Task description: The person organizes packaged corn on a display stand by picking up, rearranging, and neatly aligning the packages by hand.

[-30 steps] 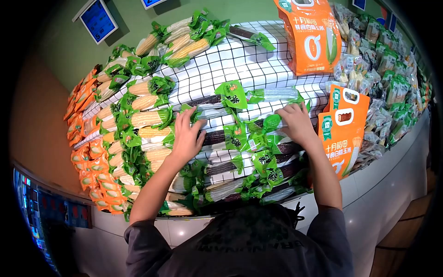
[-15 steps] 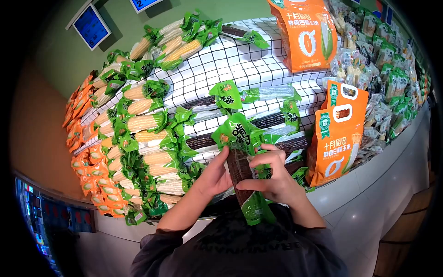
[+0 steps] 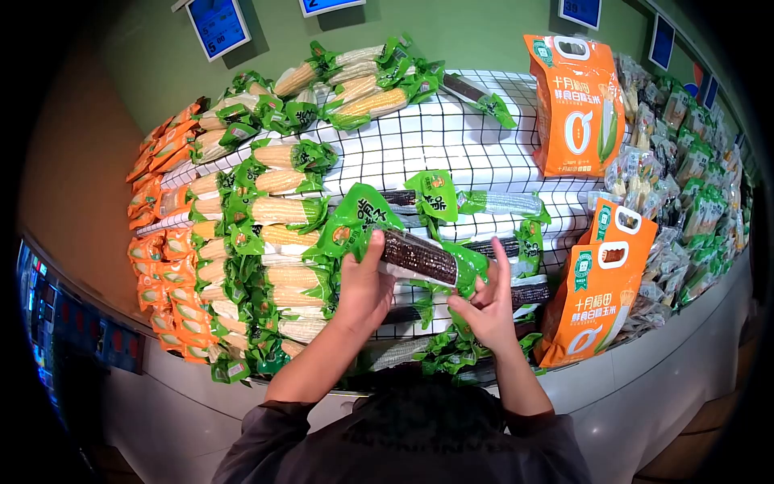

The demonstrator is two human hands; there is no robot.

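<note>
A dark corn cob in a green and clear packet (image 3: 418, 256) is held above the checked cloth (image 3: 403, 149), tilted down to the right. My left hand (image 3: 364, 282) grips its left part, thumb on top of the packet. At the packet's right end is my right hand (image 3: 490, 310), thumb and fingers apart around the green tip, which it seems to touch. Beneath and behind the hands lie more packed dark cobs (image 3: 528, 294). A packed pale cob (image 3: 504, 203) lies just beyond.
Yellow cobs in green packets (image 3: 282, 211) are stacked at the left, beside orange packets (image 3: 173, 294). Large orange bags (image 3: 576, 113) stand at the right, near heaped clear and green packets (image 3: 685, 194). Blue price screens (image 3: 218, 26) hang on the green wall.
The held packet has turned from upright to nearly crosswise and moved farther from my body. My left hand has stayed on it; my right hand has shifted to its right end and spread.
</note>
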